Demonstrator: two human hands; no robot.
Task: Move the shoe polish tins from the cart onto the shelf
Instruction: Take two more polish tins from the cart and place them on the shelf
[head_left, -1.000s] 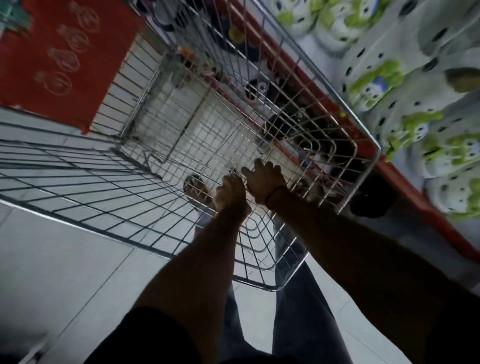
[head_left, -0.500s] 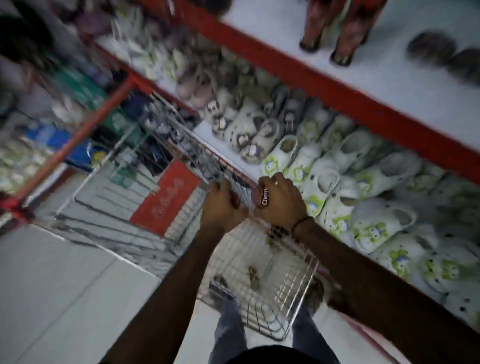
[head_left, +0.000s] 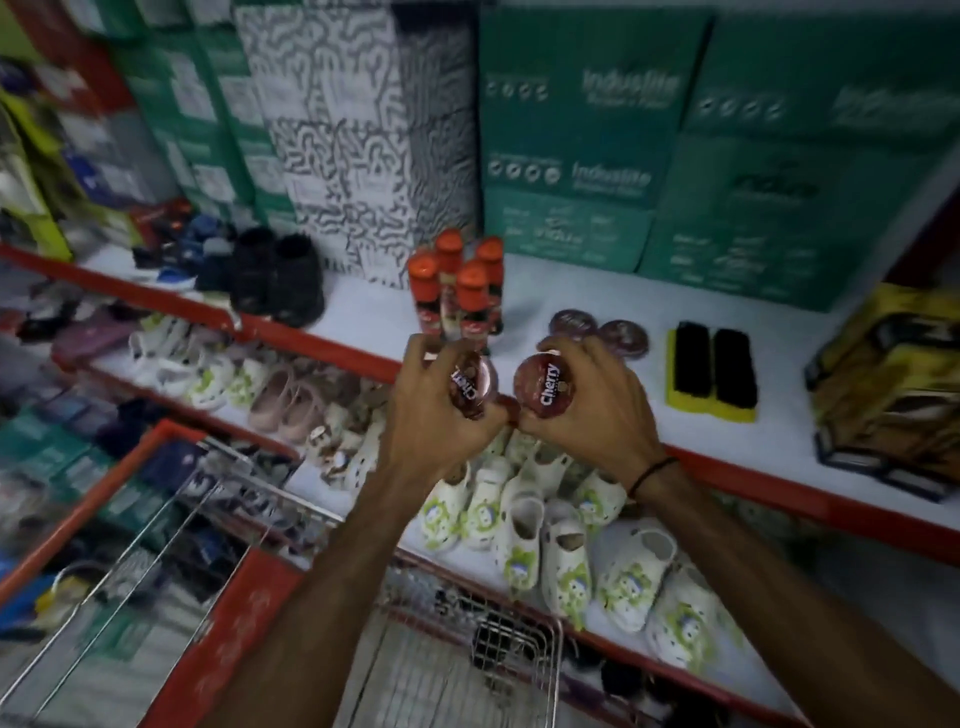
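Note:
My left hand (head_left: 434, 415) grips a round dark-red shoe polish tin (head_left: 470, 383), held on edge. My right hand (head_left: 592, 410) grips a second red tin (head_left: 543, 387) with "cherry" on its lid. Both tins hover side by side at the red front edge of the white shelf (head_left: 571, 296). Two more tins (head_left: 597, 330) lie flat on that shelf just behind my right hand. The wire cart (head_left: 467, 644) stands below my forearms.
Several orange-capped polish bottles (head_left: 460, 286) stand on the shelf behind my left hand. Two black shoe brushes (head_left: 711, 369) lie to the right, beside a yellow box (head_left: 893, 379). Green cartons (head_left: 675, 145) line the back. White clogs (head_left: 545, 530) fill the lower shelf.
Both hands rose out of the cart, each with a tin, and now reach the upper shelf's front edge. The view tilted up from the cart to the shelves.

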